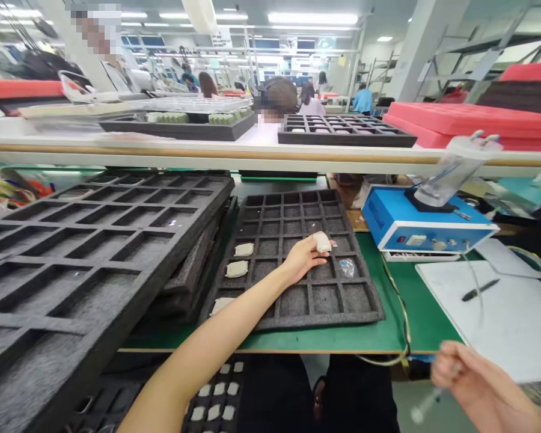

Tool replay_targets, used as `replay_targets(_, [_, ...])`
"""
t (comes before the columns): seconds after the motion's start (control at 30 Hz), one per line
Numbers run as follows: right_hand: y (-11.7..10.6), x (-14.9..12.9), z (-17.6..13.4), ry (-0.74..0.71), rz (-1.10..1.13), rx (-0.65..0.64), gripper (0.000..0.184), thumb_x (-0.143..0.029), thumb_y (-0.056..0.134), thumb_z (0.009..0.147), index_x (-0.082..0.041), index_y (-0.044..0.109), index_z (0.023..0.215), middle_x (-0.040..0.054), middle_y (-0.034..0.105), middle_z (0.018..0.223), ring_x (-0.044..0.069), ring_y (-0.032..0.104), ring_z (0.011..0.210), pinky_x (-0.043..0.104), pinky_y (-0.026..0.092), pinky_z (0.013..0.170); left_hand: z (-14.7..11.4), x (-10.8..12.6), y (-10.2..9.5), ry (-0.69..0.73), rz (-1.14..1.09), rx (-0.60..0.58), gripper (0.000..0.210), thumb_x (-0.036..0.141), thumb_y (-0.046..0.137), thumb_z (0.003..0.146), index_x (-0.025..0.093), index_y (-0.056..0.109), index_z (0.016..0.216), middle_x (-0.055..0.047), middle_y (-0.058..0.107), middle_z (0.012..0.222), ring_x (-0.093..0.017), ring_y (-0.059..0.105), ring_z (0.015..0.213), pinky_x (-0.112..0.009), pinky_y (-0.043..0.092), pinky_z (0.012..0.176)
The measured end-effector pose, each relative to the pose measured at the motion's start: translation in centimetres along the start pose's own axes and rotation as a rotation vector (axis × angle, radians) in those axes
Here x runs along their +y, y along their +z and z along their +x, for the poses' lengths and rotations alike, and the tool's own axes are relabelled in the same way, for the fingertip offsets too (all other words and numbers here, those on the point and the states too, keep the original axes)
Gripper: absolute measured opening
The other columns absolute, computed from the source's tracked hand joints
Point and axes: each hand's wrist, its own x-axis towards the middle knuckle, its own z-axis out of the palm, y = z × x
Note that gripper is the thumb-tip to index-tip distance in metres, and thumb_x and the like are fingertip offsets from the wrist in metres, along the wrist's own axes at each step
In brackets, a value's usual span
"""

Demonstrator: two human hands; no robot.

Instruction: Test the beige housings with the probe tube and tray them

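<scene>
My left hand (pixel 303 260) reaches over the dark foam tray (pixel 296 300). Its thumb and fingers are closed on a small white rounded case (pixel 322 242), held above the tray's compartments. More white cases (pixel 237 269) lie in the tray's left column, one partly behind my forearm. A small clear plastic bag (pixel 347 268) sits in a compartment at the right. Low at the right, my right hand (pixel 471 376) is curled in front of the bench edge, blurred by motion. From its fingers a slim, translucent syringe-like tool (pixel 426 406) points down to the left; its exact kind is unclear.
Stacked foam trays (pixel 117 258) rise at the left. A blue control box (pixel 428 222) carries a clear cylinder (pixel 451 171). White paper (pixel 518 313) with a black pen (pixel 480 290) lies at the right. A shelf (pixel 252 157) crosses above the bench; a cable (pixel 403 307) hangs over its edge.
</scene>
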Motion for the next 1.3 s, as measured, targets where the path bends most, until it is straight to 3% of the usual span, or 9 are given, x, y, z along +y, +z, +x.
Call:
replay_targets(0.07, [3.5, -1.5, 2.5, 0.012, 0.018, -0.16, 0.027, -0.042, 0.066, 0.082, -0.017, 0.072, 0.077, 0.0101, 0.068, 0.082, 0.022, 0.066, 0.075, 0.036, 0.06, 0.068, 0.0, -0.1, 0.0, 0.051, 0.011, 0.021, 0.024, 0.022, 0.06, 0.088, 0.015, 0.059, 0.111, -0.014, 0.07, 0.115, -0.013, 0.068, 0.07, -0.023, 0.054, 0.06])
replay_targets(0.1, [5.2, -2.0, 4.2, -0.023, 0.042, -0.229, 0.026, -0.041, 0.066, 0.082, -0.016, 0.072, 0.076, 0.0102, 0.068, 0.087, 0.021, 0.065, 0.079, 0.034, 0.059, 0.07, 0.0, -0.1, -0.1, 0.077, 0.018, 0.036, 0.023, 0.023, 0.062, 0.087, 0.015, 0.061, 0.109, -0.014, 0.068, 0.119, -0.014, 0.069, 0.073, -0.023, 0.055, 0.062])
replay_targets(0.17, [8.3, -2.7, 8.2, -0.112, 0.108, -0.302, 0.024, -0.039, 0.066, 0.081, -0.017, 0.07, 0.073, 0.0052, 0.064, 0.074, 0.015, 0.06, 0.066, 0.028, 0.055, 0.059, 0.1, -0.1, -0.2, 0.123, 0.032, 0.076, 0.024, 0.025, 0.066, 0.085, 0.016, 0.062, 0.107, -0.012, 0.067, 0.122, -0.015, 0.071, 0.077, -0.025, 0.057, 0.066])
replay_targets(0.23, [10.9, -2.9, 12.2, -0.205, 0.188, -0.322, 0.021, -0.039, 0.069, 0.078, -0.018, 0.07, 0.075, -0.0003, 0.056, 0.06, 0.011, 0.052, 0.052, 0.023, 0.048, 0.048, 0.2, 0.0, -0.4, 0.158, 0.044, 0.12, 0.026, 0.026, 0.067, 0.085, 0.017, 0.062, 0.109, -0.012, 0.068, 0.119, -0.016, 0.071, 0.078, -0.027, 0.057, 0.069])
replay_targets(0.37, [13.8, -2.1, 17.3, -0.432, 0.186, -0.237, 0.02, -0.037, 0.066, 0.078, -0.017, 0.068, 0.076, -0.0002, 0.06, 0.059, 0.011, 0.054, 0.052, 0.022, 0.046, 0.048, 0.5, -0.1, -0.6, 0.177, 0.08, 0.194, 0.032, 0.031, 0.068, 0.084, 0.015, 0.064, 0.112, -0.012, 0.071, 0.109, -0.017, 0.072, 0.071, -0.027, 0.057, 0.066])
replay_targets(0.53, [13.6, -0.6, 16.9, -0.538, 0.073, -0.22, 0.016, -0.031, 0.062, 0.084, -0.016, 0.068, 0.083, 0.0009, 0.065, 0.065, 0.01, 0.055, 0.052, 0.023, 0.046, 0.05, 0.4, -0.3, -0.5, 0.145, 0.112, 0.223, 0.035, 0.031, 0.073, 0.08, 0.016, 0.067, 0.112, -0.009, 0.074, 0.101, -0.016, 0.072, 0.077, -0.025, 0.057, 0.07])
replay_targets(0.8, [12.7, 0.1, 15.9, -0.77, -0.056, -0.197, 0.01, -0.021, 0.059, 0.086, -0.018, 0.069, 0.085, 0.0, 0.066, 0.067, 0.01, 0.058, 0.052, 0.022, 0.049, 0.049, 0.1, -0.2, -0.2, 0.168, 0.168, 0.121, 0.04, 0.038, 0.08, 0.07, 0.019, 0.072, 0.105, -0.004, 0.075, 0.097, -0.014, 0.071, 0.079, -0.022, 0.055, 0.073])
replay_targets(1.17, [13.2, 0.2, 16.2, -0.823, 0.058, -0.209, 0.009, -0.02, 0.062, 0.087, -0.022, 0.071, 0.085, -0.0005, 0.067, 0.066, 0.011, 0.059, 0.052, 0.023, 0.047, 0.046, -0.2, -0.2, -0.2, 0.158, 0.226, 0.033, 0.035, 0.039, 0.072, 0.078, 0.016, 0.073, 0.104, -0.003, 0.075, 0.09, -0.01, 0.068, 0.075, -0.019, 0.054, 0.073])
replay_targets(1.3, [13.1, 0.5, 16.3, -0.745, -0.008, -0.169, 0.008, -0.028, 0.063, 0.087, -0.026, 0.071, 0.084, 0.0003, 0.067, 0.068, 0.013, 0.06, 0.053, 0.028, 0.05, 0.051, -0.2, -0.2, -0.3, 0.159, 0.274, 0.043, 0.033, 0.038, 0.067, 0.082, 0.016, 0.071, 0.106, -0.003, 0.074, 0.093, -0.011, 0.068, 0.076, -0.02, 0.054, 0.074])
